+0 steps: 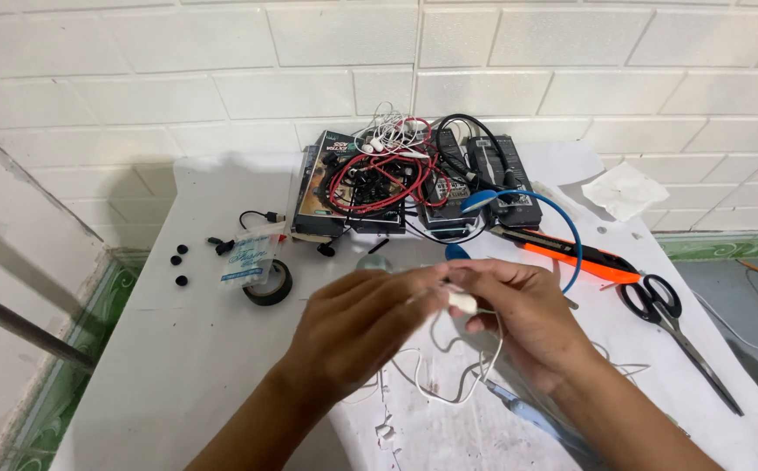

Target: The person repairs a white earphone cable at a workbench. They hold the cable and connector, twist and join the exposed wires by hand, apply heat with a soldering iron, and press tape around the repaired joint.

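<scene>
**Listener:** What is closest to you?

**Me:** My two hands, raised together over the white table (pixel 178 366). My left hand (pixel 357 327) is curled, its fingertips meeting the right. My right hand (pixel 523 314) pinches a small white earphone piece (pixel 463 302) between thumb and fingers. From it a thin white cable (pixel 448 388) hangs in loops under both hands and trails onto the table.

**Listener:** And beyond your hands?

**Me:** To the left, a black roll of tape (pixel 268 283) with a small clear packet (pixel 246 257) leaning on it — a few small black ear tips (pixel 178 259) lie just beside that. To the right, black-handled scissors (pixel 671 323) lie near an orange utility knife (pixel 571 257). A blue headband (pixel 562 227) arcs between the knife and my right hand.

**Listener:** What is farthest?

**Me:** Against the white brick wall (pixel 379 61), a pile of dark boxes (pixel 422 179) tangled with red, white and black wires (pixel 387 157). A crumpled white tissue (pixel 625 187) lies at the far right.
</scene>
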